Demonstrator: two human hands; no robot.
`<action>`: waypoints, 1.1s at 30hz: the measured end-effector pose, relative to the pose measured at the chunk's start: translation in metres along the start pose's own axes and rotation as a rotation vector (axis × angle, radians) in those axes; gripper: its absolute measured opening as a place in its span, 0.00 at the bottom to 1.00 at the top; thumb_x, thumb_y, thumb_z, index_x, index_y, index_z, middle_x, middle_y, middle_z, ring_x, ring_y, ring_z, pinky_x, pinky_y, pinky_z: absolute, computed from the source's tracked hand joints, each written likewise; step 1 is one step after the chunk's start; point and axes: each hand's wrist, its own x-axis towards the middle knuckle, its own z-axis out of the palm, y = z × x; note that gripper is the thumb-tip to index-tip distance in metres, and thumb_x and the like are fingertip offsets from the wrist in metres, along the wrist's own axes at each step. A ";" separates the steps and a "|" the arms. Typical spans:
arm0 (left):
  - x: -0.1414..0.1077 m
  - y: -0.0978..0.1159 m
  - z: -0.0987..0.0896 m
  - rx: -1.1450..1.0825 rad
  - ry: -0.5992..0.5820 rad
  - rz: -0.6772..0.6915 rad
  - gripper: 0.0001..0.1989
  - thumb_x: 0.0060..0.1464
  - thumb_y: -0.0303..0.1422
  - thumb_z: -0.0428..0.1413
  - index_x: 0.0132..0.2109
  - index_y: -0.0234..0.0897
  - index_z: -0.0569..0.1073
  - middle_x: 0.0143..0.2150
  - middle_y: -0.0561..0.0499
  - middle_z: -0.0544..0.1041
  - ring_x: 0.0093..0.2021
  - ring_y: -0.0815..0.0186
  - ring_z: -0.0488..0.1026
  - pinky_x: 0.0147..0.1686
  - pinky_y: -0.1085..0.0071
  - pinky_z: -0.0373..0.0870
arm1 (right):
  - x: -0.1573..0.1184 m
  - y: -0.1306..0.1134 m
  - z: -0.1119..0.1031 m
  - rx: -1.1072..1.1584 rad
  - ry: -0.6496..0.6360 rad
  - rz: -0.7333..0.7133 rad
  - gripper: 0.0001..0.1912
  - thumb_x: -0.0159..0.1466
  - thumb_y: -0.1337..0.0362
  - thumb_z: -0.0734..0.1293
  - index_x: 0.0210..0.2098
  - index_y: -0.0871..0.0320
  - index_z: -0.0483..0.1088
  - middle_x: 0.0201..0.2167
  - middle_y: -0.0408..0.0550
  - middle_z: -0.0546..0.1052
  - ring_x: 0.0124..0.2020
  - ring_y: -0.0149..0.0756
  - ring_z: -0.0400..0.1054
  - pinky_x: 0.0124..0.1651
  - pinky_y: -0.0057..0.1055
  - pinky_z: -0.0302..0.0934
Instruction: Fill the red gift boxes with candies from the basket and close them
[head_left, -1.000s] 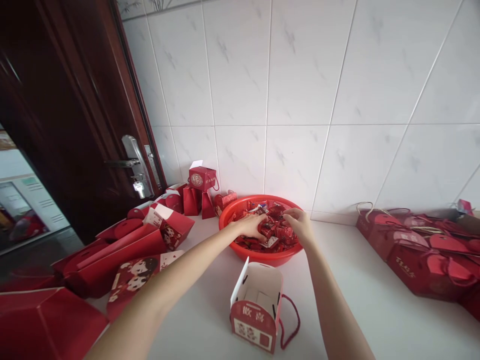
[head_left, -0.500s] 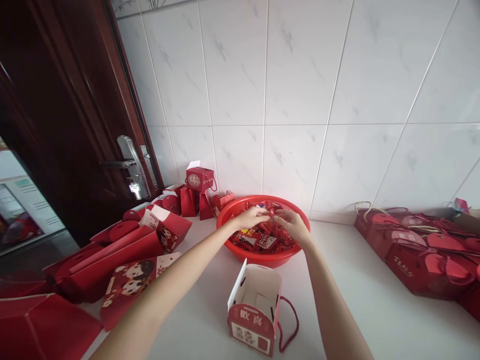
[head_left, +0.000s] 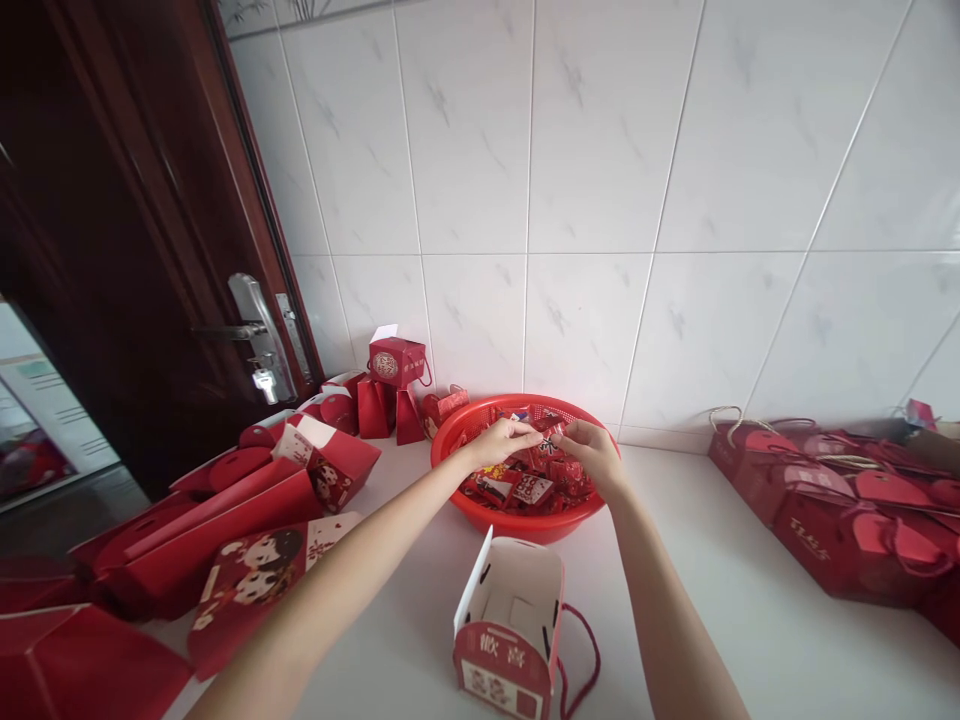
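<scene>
A round red plastic basket (head_left: 517, 525) stands against the wall, full of small red wrapped packets (head_left: 532, 488). Over it, my left hand (head_left: 504, 442) has its thumb and fingers pinched together at the edge of a red wrapped packet (head_left: 550, 441). My right hand (head_left: 591, 450) pinches the same packet from the other side, fingers curled. Nearer to me, an open red and white box (head_left: 506, 640) sits between my forearms, its lid flap raised at the left and a dark red cord handle at its right. The inside that shows holds nothing.
Red boxes (head_left: 217, 510) crowd the counter's left side, and a small box (head_left: 397, 361) sits on others by the wall. Closed red boxes with cord handles (head_left: 825, 530) stand at the right. A dark door (head_left: 150, 200) with keys is at the left.
Both hands have stayed over the basket, and the packet between them now shows more clearly. The view has shifted slightly.
</scene>
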 end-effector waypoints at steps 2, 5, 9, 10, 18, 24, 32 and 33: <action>0.000 0.001 0.001 -0.007 0.011 0.021 0.26 0.56 0.55 0.57 0.30 0.34 0.73 0.26 0.56 0.63 0.29 0.69 0.58 0.31 0.70 0.57 | -0.001 -0.001 0.000 0.038 0.000 0.009 0.30 0.44 0.39 0.79 0.22 0.56 0.65 0.21 0.39 0.68 0.25 0.32 0.63 0.30 0.31 0.62; 0.000 0.002 0.001 -0.003 0.034 0.066 0.25 0.57 0.55 0.56 0.28 0.35 0.71 0.25 0.56 0.62 0.28 0.69 0.57 0.31 0.70 0.57 | -0.003 -0.004 0.001 0.074 -0.011 0.026 0.30 0.43 0.39 0.79 0.23 0.56 0.66 0.23 0.41 0.72 0.28 0.35 0.69 0.33 0.33 0.67; 0.000 0.001 0.000 -0.009 0.095 0.099 0.25 0.57 0.54 0.56 0.26 0.35 0.71 0.25 0.55 0.64 0.30 0.68 0.60 0.34 0.69 0.61 | -0.005 -0.009 0.002 0.076 -0.037 0.068 0.30 0.44 0.37 0.78 0.27 0.56 0.71 0.28 0.46 0.78 0.33 0.42 0.76 0.39 0.37 0.72; 0.000 0.001 0.000 -0.016 0.120 0.091 0.25 0.57 0.53 0.56 0.27 0.35 0.71 0.25 0.55 0.66 0.30 0.67 0.62 0.34 0.69 0.62 | -0.005 -0.010 0.002 0.069 -0.053 0.075 0.30 0.45 0.37 0.78 0.29 0.57 0.73 0.29 0.47 0.79 0.34 0.43 0.77 0.40 0.38 0.73; -0.003 0.002 0.000 -0.149 0.060 -0.029 0.21 0.51 0.51 0.65 0.32 0.34 0.79 0.29 0.52 0.74 0.32 0.65 0.70 0.35 0.68 0.67 | -0.001 -0.004 -0.001 0.043 -0.043 0.052 0.31 0.44 0.34 0.76 0.25 0.56 0.72 0.25 0.46 0.78 0.32 0.44 0.77 0.42 0.40 0.72; -0.003 0.005 -0.001 -0.177 0.014 -0.050 0.22 0.44 0.50 0.68 0.32 0.33 0.79 0.29 0.53 0.75 0.31 0.67 0.68 0.34 0.69 0.64 | -0.001 -0.004 -0.001 0.054 -0.024 0.060 0.30 0.45 0.36 0.77 0.28 0.57 0.74 0.29 0.47 0.79 0.32 0.40 0.75 0.41 0.37 0.72; -0.002 0.002 0.001 -0.069 0.022 -0.064 0.19 0.47 0.46 0.67 0.35 0.32 0.79 0.29 0.52 0.77 0.31 0.65 0.71 0.33 0.69 0.66 | 0.000 0.001 -0.001 -0.045 -0.002 -0.018 0.27 0.50 0.38 0.75 0.29 0.57 0.74 0.28 0.46 0.77 0.31 0.37 0.69 0.33 0.32 0.65; -0.001 0.001 0.001 -0.070 0.053 -0.065 0.18 0.48 0.44 0.66 0.37 0.32 0.79 0.32 0.50 0.79 0.33 0.64 0.73 0.35 0.69 0.68 | 0.001 0.003 0.000 -0.042 0.003 -0.024 0.26 0.51 0.39 0.74 0.28 0.57 0.73 0.26 0.45 0.75 0.30 0.36 0.67 0.33 0.32 0.64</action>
